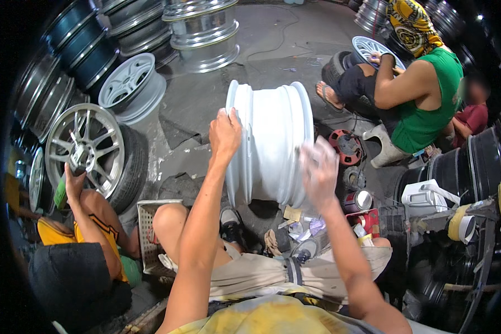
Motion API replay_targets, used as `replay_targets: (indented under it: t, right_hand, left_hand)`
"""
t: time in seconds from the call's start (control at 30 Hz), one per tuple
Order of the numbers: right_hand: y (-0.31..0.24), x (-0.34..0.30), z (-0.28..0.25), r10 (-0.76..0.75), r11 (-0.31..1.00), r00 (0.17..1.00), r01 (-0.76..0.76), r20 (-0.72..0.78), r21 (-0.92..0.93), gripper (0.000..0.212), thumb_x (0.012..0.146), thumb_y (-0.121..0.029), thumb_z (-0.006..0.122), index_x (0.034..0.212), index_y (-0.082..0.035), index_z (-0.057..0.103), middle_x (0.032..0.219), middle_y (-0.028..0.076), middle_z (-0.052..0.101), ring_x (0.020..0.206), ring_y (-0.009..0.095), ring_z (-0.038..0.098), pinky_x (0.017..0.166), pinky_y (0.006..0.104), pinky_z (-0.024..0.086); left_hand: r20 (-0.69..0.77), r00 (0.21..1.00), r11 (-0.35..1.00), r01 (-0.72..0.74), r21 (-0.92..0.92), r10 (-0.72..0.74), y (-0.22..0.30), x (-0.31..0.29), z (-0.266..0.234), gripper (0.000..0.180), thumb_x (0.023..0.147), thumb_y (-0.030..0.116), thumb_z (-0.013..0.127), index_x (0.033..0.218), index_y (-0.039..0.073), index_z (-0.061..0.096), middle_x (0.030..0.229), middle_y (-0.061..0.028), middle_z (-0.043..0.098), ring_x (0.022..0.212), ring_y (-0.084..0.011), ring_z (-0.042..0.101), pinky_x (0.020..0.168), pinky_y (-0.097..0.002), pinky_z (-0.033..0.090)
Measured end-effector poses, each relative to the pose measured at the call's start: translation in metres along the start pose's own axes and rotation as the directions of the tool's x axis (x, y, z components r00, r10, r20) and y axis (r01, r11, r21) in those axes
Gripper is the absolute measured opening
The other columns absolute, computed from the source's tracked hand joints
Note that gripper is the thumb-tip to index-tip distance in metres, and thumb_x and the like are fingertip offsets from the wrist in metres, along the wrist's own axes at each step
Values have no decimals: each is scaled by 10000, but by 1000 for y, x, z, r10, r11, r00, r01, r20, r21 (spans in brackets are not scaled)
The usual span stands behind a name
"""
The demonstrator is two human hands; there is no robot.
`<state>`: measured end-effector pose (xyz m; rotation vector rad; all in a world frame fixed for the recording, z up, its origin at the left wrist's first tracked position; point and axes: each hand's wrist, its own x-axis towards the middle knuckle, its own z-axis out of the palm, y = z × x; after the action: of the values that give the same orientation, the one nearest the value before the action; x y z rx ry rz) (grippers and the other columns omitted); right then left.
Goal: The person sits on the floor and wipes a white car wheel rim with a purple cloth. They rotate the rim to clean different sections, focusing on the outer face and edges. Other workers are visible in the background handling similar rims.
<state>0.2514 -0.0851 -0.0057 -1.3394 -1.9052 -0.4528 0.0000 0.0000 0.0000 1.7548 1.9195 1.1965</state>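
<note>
A white-coated wheel rim (275,146) stands before me between my knees, its barrel facing me and its two flanges to the left and right. My left hand (225,133) is closed over the edge of the left flange, with the thumb toward the barrel. At the right flange is my right hand (320,173), smeared by motion. Its fingers look curled near the edge, but I cannot tell whether they touch it. Whitish dust seems to coat that hand.
At left, a person holds a tool (79,158) against a silver wheel (89,142). A person in green (428,106) works on another wheel (373,51) at right. Rim stacks (203,33) stand behind. A crate (150,234), a paint can (359,201) and scraps (306,227) lie nearby.
</note>
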Motion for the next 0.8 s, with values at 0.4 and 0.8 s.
replay_targets:
  t: [0.4,0.8]
  right_hand:
    - [-14,35,18,75,996,997,-76,-29,-56,281,971,-207,597,1166,-80,755,1466,200,519,1370,416,434,1141,525,359]
    - [60,107,79,218,952,943,-150,250,-265,382,1002,-411,536,1111,-139,780,1420,190,568,1333,438,470,1112,539,398]
  left_hand:
    - [32,998,998,60,18,-61,-8,38,9,422,1030,329,474,1005,-58,642,969,-332,693,962,-516,661,862,-576,508]
    - [-35,986,977,159,-139,-165,15,3,17,461,1021,353,495,1059,-78,654,1010,-341,692,996,-511,662,884,-569,500]
